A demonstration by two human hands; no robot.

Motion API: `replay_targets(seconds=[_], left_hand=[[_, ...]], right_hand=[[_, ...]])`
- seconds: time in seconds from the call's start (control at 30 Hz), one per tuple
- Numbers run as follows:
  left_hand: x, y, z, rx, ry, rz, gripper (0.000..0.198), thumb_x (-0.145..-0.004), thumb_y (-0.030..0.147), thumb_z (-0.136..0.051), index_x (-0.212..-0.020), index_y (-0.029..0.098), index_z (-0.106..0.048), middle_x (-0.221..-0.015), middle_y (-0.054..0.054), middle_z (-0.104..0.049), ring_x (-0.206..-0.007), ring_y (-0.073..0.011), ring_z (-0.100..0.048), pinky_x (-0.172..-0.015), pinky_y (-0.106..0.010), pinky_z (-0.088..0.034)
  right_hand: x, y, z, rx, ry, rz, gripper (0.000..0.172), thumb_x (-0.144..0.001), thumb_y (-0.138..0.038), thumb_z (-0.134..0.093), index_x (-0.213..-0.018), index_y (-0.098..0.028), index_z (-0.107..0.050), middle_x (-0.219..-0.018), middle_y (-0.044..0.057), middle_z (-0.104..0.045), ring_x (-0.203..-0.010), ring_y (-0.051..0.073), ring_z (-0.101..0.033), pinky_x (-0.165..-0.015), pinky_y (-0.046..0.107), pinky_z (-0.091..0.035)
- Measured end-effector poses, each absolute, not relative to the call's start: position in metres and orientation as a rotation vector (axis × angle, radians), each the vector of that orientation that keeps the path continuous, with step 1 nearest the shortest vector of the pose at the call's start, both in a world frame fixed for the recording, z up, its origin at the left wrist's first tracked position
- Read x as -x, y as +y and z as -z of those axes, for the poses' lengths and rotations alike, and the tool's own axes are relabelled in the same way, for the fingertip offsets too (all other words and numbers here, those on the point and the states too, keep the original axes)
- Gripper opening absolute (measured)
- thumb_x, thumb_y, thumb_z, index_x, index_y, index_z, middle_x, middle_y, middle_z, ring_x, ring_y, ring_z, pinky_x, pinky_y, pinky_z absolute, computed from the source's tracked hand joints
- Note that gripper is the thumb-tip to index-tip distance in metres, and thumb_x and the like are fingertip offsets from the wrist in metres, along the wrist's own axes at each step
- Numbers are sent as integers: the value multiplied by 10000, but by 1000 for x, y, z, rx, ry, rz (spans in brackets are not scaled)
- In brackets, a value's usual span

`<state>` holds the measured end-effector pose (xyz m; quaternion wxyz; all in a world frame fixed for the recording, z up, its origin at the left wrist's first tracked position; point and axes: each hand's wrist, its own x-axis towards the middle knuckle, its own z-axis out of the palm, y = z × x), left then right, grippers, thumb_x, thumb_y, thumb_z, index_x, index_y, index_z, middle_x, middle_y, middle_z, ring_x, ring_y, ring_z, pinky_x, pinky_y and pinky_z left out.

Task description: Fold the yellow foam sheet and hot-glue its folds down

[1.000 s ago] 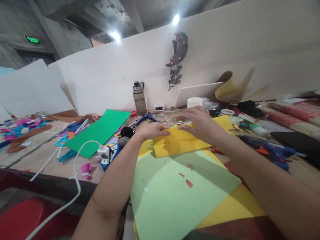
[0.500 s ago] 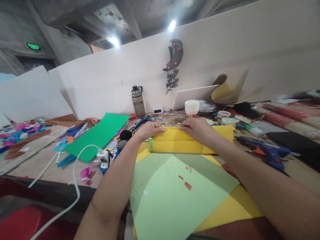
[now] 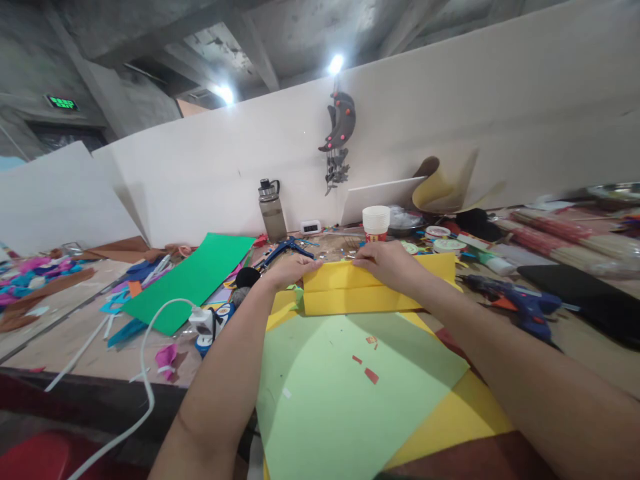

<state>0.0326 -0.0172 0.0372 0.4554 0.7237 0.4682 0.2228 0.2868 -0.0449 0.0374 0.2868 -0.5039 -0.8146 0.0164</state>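
From my distance, I see the left hand [image 3: 290, 271] and the right hand [image 3: 387, 262] apart from each other, both pinching the top edge of a creased yellow sheet [image 3: 350, 290]. It extends below the fingers. On the near side of the hands lies a pale green sheet [image 3: 345, 407]; beyond the right hand stand stacked white cups [image 3: 376, 222].
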Motion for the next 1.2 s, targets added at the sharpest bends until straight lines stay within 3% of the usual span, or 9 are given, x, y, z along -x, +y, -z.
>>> replay_targets(seconds=[0.2,0.37,0.5,0.6,0.73,0.87,1.0,1.1,1.2], left_hand=[[-38,-26,-53,-1759,1085,-765,688,-698,635,-711,-1173,137,-683,-954,-97,-732,-820,-191,-673,-676,-265,-505],[-54,-38,-61,-2313,1238,-671,548,-636,473,-808,-1108,206,-729,-1134,-82,-726,-1066,-254,-648,-929,-325,-480],[-70,-47,-63,-2553,1260,-489,314,-727,392,-737,-978,205,-761,-898,-37,-753,-829,-206,-662,-762,-285,-477],[-69,-43,-63,-2496,1395,-468,184,-764,334,-678,-781,164,-749,-669,-9,-683,-638,-157,-590,-618,-255,-416],[-51,-31,-63,-2267,1531,-726,207,-752,364,-660,-760,161,-695,-697,-12,-672,-649,-154,-586,-576,-239,-396],[-39,-28,-64,-1844,1420,-940,260,-725,403,-688,-843,183,-617,-725,-11,-679,-664,-169,-637,-569,-234,-448],[-43,-29,-59,-1580,1186,-992,375,-664,434,-769,-865,198,-559,-726,-3,-691,-644,-167,-659,-614,-267,-514],[-47,-28,-54,-1499,1034,-991,446,-638,441,-810,-914,186,-571,-784,-25,-723,-680,-181,-689,-660,-297,-546],[-49,-30,-53,-1484,939,-948,512,-635,450,-827,-1004,168,-610,-890,-58,-746,-743,-195,-709,-689,-303,-558]], right_hand=[[-286,-44,-38,1361,-2162,-101,185,-888,-261,-562,-817,-219,-728,-856,37,-752,-785,207,-653,-693,294,-419],[-278,-45,-34,1283,-2287,-34,185,-884,-237,-570,-758,-199,-701,-812,53,-730,-770,197,-630,-676,289,-372],[-270,-50,-31,1192,-2340,112,188,-907,-237,-563,-774,-195,-689,-834,61,-719,-859,216,-619,-775,337,-347],[-267,-56,-32,1078,-2204,282,112,-892,-237,-595,-932,-197,-692,-1006,91,-705,-1009,253,-577,-890,400,-328],[-270,-61,-37,1042,-1827,345,214,-884,-255,-587,-1085,-211,-646,-1118,114,-647,-1104,283,-524,-952,444,-343],[-275,-54,-40,1170,-1406,72,368,-816,-352,-632,-1145,-202,-562,-1198,147,-567,-1160,301,-492,-959,461,-413],[-275,-44,-39,1233,-1147,-577,573,-740,-438,-693,-1217,-197,-486,-1212,154,-583,-1066,270,-587,-850,413,-517],[-273,-43,-36,1108,-1132,-1042,417,-755,-400,-692,-1101,-209,-558,-1125,118,-666,-899,219,-658,-695,335,-559],[-269,-44,-32,1044,-1145,-1125,245,-725,-297,-707,-937,-193,-640,-1001,83,-721,-723,167,-659,-587,279,-545]])
